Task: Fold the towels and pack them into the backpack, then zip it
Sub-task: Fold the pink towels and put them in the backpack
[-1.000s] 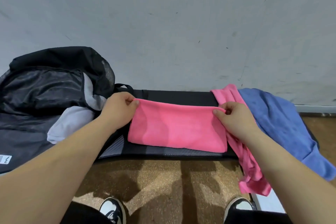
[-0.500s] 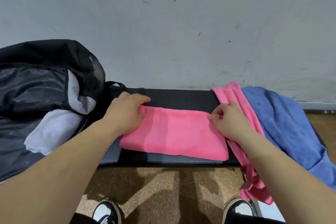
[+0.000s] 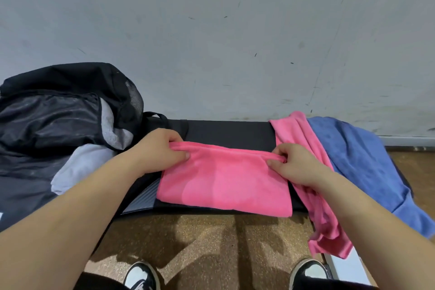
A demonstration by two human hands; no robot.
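Head view: left hand [image 3: 162, 148], right hand [image 3: 294, 162] each pinched top corner of folded pink towel [image 3: 223, 183], fingers clenched on cloth. Towel spread between and below fingers. Judged soft, light, limp; corners best hold. Backpack [image 3: 58, 110] left of left fingers.

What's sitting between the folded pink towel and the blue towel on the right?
A second, unfolded pink towel lies there, hanging down at its near end, partly hidden by the right hand that pinches the folded pink towel. Head view.
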